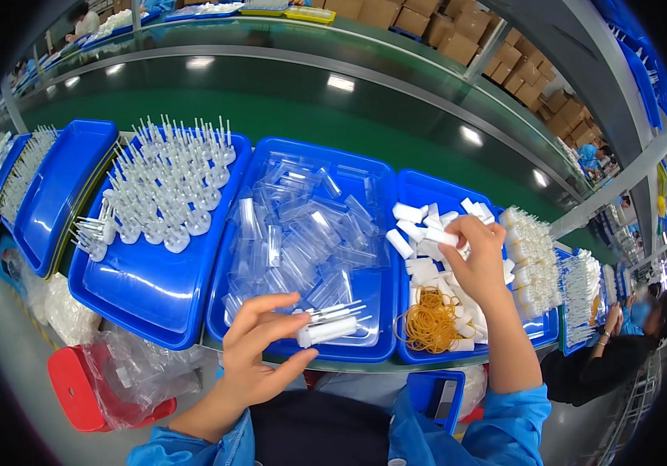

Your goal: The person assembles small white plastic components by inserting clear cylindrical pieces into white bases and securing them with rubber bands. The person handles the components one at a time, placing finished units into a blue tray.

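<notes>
Holding a small bundle of white pump tubes (332, 328), your left hand (259, 349) had thumb and forefinger pinched on its thick white end, other fingers spread loose. The bundle's long axis ran left to right, slightly upward, thin stems pointing toward your right hand. It hung just over the near edge of the middle blue tray (302, 353), above the clear plastic sleeves (294, 233).

Your right hand (477, 260) was well apart, up and to the right, fingers closed on one white cylinder cap (440, 237) lifted from the cap pile (426, 268) in the right blue tray (419, 190). Cap's long axis ran roughly left-right too. So the bundle lay down-left of your right fingers; left hand was the nearer one by far.

Rubber bands (429, 320) sat in a heap in that same tray, between the two hands, closer to the right wrist.

The left blue tray (147, 291) held upright white pump heads (170, 186). Trays sat side by side on a bench edge along a green conveyor (294, 116). Cardboard boxes (458, 39) were stacked behind; another worker (621, 342) sat at far right.
</notes>
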Demonstrator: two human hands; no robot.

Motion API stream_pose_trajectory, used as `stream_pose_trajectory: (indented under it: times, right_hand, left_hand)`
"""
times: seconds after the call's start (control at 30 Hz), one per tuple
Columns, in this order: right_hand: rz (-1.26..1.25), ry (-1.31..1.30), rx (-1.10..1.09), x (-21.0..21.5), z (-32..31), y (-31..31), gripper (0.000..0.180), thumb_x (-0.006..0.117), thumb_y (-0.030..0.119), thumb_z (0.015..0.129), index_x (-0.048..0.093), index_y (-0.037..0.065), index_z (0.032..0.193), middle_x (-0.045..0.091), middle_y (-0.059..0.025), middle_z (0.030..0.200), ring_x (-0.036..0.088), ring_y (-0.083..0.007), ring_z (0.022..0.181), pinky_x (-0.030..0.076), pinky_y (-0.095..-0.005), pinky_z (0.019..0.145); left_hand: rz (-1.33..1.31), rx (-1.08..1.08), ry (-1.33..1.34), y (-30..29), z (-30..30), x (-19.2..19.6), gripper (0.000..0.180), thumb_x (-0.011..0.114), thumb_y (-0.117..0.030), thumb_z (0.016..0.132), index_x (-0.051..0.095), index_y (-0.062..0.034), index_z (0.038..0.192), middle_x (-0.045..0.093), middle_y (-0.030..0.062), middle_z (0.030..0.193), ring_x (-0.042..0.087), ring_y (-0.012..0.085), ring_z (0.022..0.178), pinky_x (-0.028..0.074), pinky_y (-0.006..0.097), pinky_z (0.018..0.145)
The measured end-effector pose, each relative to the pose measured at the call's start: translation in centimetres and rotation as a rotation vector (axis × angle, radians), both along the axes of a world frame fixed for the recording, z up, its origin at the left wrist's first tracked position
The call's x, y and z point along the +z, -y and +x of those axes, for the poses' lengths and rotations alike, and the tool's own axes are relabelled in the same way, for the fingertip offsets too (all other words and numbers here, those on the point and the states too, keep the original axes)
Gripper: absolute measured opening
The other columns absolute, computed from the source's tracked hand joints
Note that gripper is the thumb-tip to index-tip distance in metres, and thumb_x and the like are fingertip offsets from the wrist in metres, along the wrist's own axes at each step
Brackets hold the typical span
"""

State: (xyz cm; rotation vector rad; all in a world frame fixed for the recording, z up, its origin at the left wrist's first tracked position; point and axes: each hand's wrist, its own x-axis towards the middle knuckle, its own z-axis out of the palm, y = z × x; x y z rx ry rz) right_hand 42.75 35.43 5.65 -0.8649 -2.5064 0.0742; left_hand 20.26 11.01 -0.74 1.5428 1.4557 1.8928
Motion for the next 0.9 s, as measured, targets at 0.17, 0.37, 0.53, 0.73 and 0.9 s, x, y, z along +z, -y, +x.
stream_pose_trajectory:
  times: [0.17,0.37,0.53,0.73,0.9]
  right_hand:
    - [-0.149,-0.103,0.049,0.5,0.2,4.6,0.018,0.073,0.005,0.074,0.056,0.012,0.079,0.057,0.0009,0.074,0.054,-0.0160,0.065,0.028,-0.0355,0.079]
    - [-0.341,-0.179,0.087,-1.0,-0.5,6.8,0.015,0.075,0.005,0.074,0.060,0.010,0.076,0.066,-0.0017,0.075,0.059,-0.0176,0.064,0.037,-0.0331,0.075]
    - [-0.842,-0.502,0.076,-1.3,-0.5,8.9,0.017,0.078,-0.001,0.072,0.063,0.003,0.080,0.070,-0.0098,0.090,0.065,-0.0174,0.085,0.050,-0.0307,0.081]
    - [-0.819,-0.604,0.241,-1.6,0.1,9.5,0.013,0.076,-0.001,0.076,0.069,0.001,0.087,0.069,-0.0122,0.098,0.064,-0.0161,0.092,0.039,-0.0407,0.105]
    - [-0.873,-0.733,0.153,-2.6,1.0,10.1,0.012,0.074,-0.001,0.078,0.072,0.000,0.090,0.069,-0.0117,0.100,0.064,-0.0161,0.095,0.030,-0.0448,0.113]
  left_hand:
    - [0.036,-0.088,-0.106,-0.2,-0.6,-0.5,0.042,0.082,-0.002,0.071,0.068,0.0033,0.111,0.058,0.0216,0.121,0.068,0.0226,0.088,0.057,0.030,0.075]
    - [-0.052,-0.061,0.049,-0.1,0.6,-0.4,0.044,0.080,0.000,0.074,0.066,0.0038,0.115,0.058,0.0203,0.120,0.066,0.0235,0.099,0.058,0.031,0.080]
    - [-0.084,-0.130,0.129,-0.2,0.7,-0.3,0.048,0.079,0.001,0.075,0.063,0.0038,0.120,0.058,0.0192,0.120,0.064,0.0246,0.106,0.058,0.031,0.086]
    - [-0.089,-0.128,0.166,-0.1,0.8,-0.2,0.045,0.080,0.002,0.075,0.064,0.0044,0.117,0.059,0.0188,0.118,0.065,0.0249,0.105,0.060,0.032,0.084]
    - [-0.080,-0.145,0.208,-0.3,1.1,-0.2,0.046,0.079,0.004,0.074,0.065,0.0042,0.118,0.060,0.0192,0.116,0.065,0.0263,0.105,0.062,0.033,0.083]
